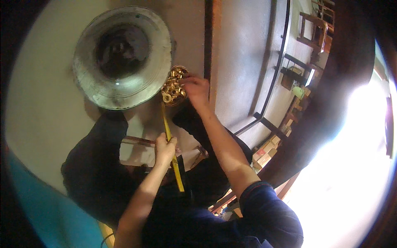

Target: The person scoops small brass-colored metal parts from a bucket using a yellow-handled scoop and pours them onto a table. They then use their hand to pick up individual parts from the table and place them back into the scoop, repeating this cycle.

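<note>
My left hand (164, 147) is closed around a long, narrow yellow strip (176, 173). The strip runs from near my lap up to the edge of a small heap of shiny gold-coloured metal pieces (173, 93). At the right side of that heap is my right hand (198, 88), slightly blurred, its fingertips over the pieces. Whether it pinches one cannot be made out. Left of the heap, a large round metal basin (90, 62) with a broad, worn rim partly overlaps it in view. The basin's inside is dark, with something indistinct at the bottom.
My dark-clothed knees (108, 133) flank the work. To the right lies a broad grey panel (242, 55) with a dark frame (273, 77). Farther off are a wooden chair (313, 32) and several wooden blocks (266, 148). A blue surface (46, 198) fills the lower left.
</note>
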Demonstrator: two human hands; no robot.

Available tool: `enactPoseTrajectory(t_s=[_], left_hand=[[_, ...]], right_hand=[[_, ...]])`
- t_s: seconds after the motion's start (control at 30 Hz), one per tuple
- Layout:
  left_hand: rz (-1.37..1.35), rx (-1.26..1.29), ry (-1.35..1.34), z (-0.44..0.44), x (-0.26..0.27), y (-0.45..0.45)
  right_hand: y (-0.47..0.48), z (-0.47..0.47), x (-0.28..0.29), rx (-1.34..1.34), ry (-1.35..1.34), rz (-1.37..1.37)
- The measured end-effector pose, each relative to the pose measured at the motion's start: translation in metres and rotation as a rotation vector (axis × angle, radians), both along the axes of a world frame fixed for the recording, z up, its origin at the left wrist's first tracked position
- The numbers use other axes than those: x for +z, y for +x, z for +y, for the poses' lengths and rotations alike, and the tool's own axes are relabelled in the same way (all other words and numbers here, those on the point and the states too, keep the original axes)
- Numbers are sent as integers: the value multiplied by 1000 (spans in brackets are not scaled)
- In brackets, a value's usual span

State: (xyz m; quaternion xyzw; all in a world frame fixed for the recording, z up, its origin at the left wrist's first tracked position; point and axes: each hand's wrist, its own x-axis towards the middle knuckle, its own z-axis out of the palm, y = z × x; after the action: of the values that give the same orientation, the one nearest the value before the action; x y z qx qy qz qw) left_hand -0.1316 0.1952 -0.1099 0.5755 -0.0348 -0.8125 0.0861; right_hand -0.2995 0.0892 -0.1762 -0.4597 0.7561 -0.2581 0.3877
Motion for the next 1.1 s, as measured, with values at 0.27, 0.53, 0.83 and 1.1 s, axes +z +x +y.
enactPoseTrajectory(t_s=[0.27,0.53,0.83,1.1], left_hand=[[-74,-25,-1,-6,6,-1],[-51,-33,15,-11,8,2],[-166,-243,-130,-17,0,0],[-351,-275,-288,-14,33,-2]], right_hand=[[37,15,-22,450,124,305],[48,2,-2,440,73,380],[66,84,85,-752,579,-384],[52,78,81,-651,999,-1008]])
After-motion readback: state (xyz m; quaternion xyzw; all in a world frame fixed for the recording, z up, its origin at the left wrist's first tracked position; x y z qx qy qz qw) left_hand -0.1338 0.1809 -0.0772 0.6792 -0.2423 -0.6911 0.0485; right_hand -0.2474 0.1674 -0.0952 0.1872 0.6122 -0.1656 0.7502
